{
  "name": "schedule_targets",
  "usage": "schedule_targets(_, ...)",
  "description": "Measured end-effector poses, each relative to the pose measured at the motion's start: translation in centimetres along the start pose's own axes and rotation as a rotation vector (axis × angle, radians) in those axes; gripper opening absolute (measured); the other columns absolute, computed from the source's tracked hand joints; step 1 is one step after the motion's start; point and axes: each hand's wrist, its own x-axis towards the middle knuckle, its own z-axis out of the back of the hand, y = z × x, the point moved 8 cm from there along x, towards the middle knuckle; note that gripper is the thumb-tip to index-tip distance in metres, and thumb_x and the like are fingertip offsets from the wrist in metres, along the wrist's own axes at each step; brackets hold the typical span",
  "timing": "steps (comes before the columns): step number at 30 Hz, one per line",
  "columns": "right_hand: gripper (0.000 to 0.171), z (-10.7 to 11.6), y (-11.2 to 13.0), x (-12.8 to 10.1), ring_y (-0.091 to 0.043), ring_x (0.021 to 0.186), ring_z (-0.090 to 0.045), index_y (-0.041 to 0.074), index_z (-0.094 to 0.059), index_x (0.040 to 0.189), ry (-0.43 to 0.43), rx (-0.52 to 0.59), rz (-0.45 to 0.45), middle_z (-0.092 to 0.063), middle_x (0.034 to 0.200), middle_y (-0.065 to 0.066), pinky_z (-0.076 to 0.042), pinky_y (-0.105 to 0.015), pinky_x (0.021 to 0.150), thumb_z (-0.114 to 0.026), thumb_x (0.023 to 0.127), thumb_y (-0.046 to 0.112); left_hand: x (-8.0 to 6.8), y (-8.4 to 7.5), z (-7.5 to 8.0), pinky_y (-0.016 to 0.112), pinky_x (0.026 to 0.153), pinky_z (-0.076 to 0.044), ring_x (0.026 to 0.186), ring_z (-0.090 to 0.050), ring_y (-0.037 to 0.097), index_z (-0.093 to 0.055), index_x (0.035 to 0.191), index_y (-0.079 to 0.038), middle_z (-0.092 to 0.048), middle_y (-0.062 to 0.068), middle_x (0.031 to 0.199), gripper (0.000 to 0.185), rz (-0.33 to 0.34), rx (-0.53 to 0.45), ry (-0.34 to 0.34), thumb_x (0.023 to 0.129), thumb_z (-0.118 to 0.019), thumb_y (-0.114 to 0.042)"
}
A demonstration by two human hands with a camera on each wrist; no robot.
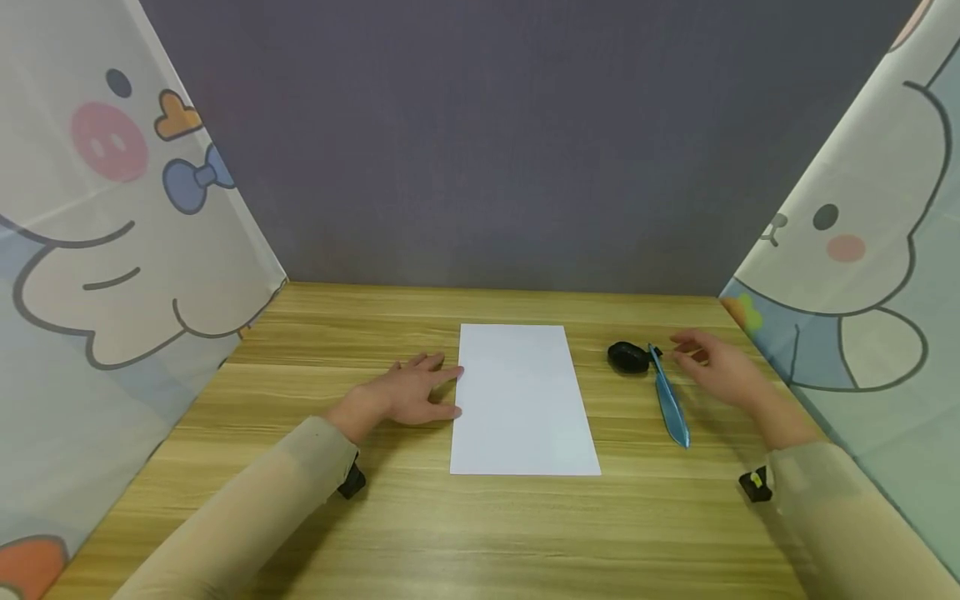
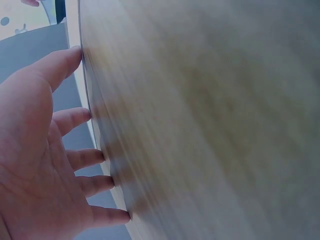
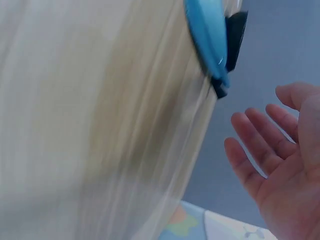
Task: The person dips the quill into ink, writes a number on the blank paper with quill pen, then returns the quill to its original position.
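Note:
A white sheet of paper point(image 1: 521, 400) lies flat on the wooden table. My left hand point(image 1: 411, 392) spreads its fingers at the sheet's left edge, thumb and index fingertip touching it; in the left wrist view all fingertips of that left hand point(image 2: 45, 150) rest on the tabletop. Right of the paper lies a blue feather-shaped pen point(image 1: 671, 400), its narrow end beside a small black rounded object point(image 1: 628, 357). My right hand point(image 1: 716, 365) hovers just right of the pen, fingers loosely bent and holding nothing. The right wrist view shows the blue feather point(image 3: 209, 32) apart from the right hand point(image 3: 287, 160).
The wooden table point(image 1: 517, 533) ends at a dark grey panel point(image 1: 510, 150) behind. Cartoon-printed cloth walls stand on the left point(image 1: 45, 292) and right point(image 1: 885, 250). Each wrist carries a small black device, one at the left cuff point(image 1: 300, 454).

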Motion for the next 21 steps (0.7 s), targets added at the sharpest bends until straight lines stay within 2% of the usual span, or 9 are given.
schedule_targets(5, 0.034, -0.2, -1.7, 0.2, -0.041, 0.104, -0.074, -0.008, -0.065, 0.14, 0.018, 0.032, 0.016, -0.074, 0.124, -0.03, -0.06, -0.037, 0.082, -0.062, 0.113, 0.013, 0.0, -0.1, 0.0, 0.08, 0.13, -0.015, 0.17, -0.011, 0.05, -0.032, 0.175, -0.029, -0.015, 0.018, 0.185, 0.081, 0.0, 0.001, 0.007, 0.107, -0.059, -0.065)
schedule_targets(8, 0.029, -0.8, -2.5, 0.3, -0.03, 0.1, -0.075, -0.003, -0.07, 0.136, 0.055, 0.055, 0.037, -0.077, 0.119, -0.023, -0.059, -0.029, 0.079, -0.065, 0.111, 0.009, 0.0, -0.1, -0.1, 0.08, 0.13, -0.015, 0.17, -0.011, 0.051, -0.031, 0.176, -0.028, -0.014, 0.019, 0.185, 0.081, 0.0, -0.005, 0.012, 0.108, -0.059, -0.064)
schedule_targets(13, 0.027, -1.8, -2.9, 0.5, -0.018, 0.098, -0.075, 0.001, -0.074, 0.133, 0.111, 0.083, 0.084, -0.079, 0.117, -0.017, -0.06, -0.025, 0.079, -0.067, 0.108, 0.004, 0.0, 0.0, -0.3, 0.08, 0.13, -0.015, 0.17, -0.011, 0.051, -0.031, 0.176, -0.029, -0.014, 0.019, 0.185, 0.081, 0.003, -0.009, 0.012, 0.108, -0.059, -0.064)
schedule_targets(17, 0.025, -1.9, -2.2, 0.5, -0.02, 0.101, -0.075, 0.003, -0.078, 0.128, 0.101, 0.047, 0.146, -0.081, 0.116, -0.014, -0.059, -0.025, 0.082, -0.069, 0.105, 0.0, 0.1, 0.1, -0.3, 0.081, 0.129, -0.014, 0.17, -0.011, 0.05, -0.031, 0.176, -0.03, -0.014, 0.018, 0.185, 0.081, 0.002, -0.008, 0.009, 0.108, -0.058, -0.065)
schedule_targets(21, 0.026, -2.1, -1.4, 0.5, -0.023, 0.103, -0.075, 0.006, -0.08, 0.125, 0.115, 0.01, 0.163, -0.082, 0.116, -0.011, -0.059, -0.027, 0.084, -0.068, 0.104, -0.003, 0.2, 0.2, -0.3, 0.081, 0.129, -0.014, 0.17, -0.011, 0.05, -0.031, 0.176, -0.03, -0.014, 0.018, 0.185, 0.082, 0.0, -0.006, 0.009, 0.108, -0.058, -0.066)
